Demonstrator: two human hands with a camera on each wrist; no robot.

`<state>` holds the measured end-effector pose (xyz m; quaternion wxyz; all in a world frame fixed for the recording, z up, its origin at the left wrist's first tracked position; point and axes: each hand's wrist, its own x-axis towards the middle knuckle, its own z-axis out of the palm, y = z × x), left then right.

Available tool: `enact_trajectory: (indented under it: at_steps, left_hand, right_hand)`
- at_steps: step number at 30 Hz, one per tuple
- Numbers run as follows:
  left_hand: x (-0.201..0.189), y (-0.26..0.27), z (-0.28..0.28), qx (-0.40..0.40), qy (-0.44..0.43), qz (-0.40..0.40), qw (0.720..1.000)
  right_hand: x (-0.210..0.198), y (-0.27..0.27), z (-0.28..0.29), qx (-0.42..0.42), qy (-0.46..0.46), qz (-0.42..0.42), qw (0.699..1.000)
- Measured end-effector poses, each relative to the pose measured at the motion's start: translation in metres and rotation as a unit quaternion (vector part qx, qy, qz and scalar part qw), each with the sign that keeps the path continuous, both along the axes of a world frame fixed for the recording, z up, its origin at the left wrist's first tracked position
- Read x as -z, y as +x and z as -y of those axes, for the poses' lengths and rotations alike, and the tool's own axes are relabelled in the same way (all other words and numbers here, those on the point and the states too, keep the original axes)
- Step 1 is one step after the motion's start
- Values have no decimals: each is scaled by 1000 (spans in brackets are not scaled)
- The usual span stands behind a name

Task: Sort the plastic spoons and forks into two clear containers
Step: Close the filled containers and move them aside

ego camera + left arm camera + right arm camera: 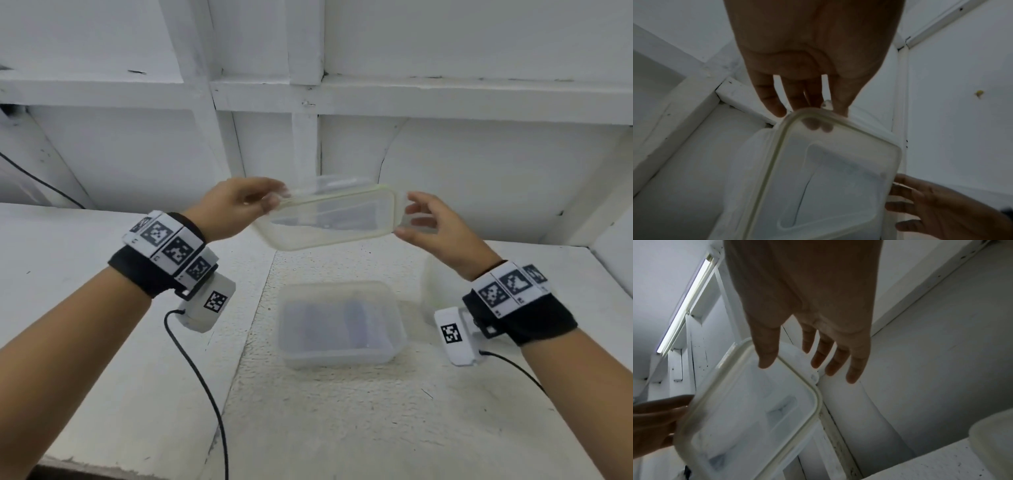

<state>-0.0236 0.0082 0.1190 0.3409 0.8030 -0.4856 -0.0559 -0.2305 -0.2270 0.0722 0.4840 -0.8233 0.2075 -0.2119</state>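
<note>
Both hands hold a clear rectangular lid (329,219) with a pale green seal, tilted in the air above the table. My left hand (274,200) pinches its left end, fingertips showing through the plastic in the left wrist view (818,126). My right hand (407,219) pinches the flap on its right end, thumb in front and fingers behind (818,360). Below the lid an open clear container (339,359) stands on the table, with blurred bluish shapes (342,322) inside; whether they are spoons or forks cannot be told.
A second clear container (342,180) stands at the back, partly hidden behind the lid. A translucent white tub (433,284) sits at the right near my right wrist. White wall panels close off the back. Cables hang from both wrists.
</note>
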Motion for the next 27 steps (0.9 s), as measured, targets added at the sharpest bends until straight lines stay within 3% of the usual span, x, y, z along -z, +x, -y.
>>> enact_trajectory:
  at_steps: [2,7,11,15,18,22,27]
  left_hand:
    - [4,-5,-3,23,-9,-44,999]
    - [16,-16,0,23,-87,-201,976]
    - [33,-25,1,-16,-90,-336,937]
    - [75,-32,-4,-63,-55,-461,883]
    - [111,-40,-4,-153,-2,-444,883]
    - [135,-40,-3,-233,43,-362,902]
    - [137,-44,-5,-252,64,-307,915]
  right_hand:
    - [0,-8,2,-35,22,2,999]
    - [2,-27,-11,-101,201,93,970]
    - [12,-32,-20,-30,276,136,951]
    - [43,-34,-26,70,342,101,932]
    - [70,-35,-34,110,359,30,926]
    - [101,-33,-38,155,225,-101,957]
    - [112,-33,-45,149,286,-106,941]
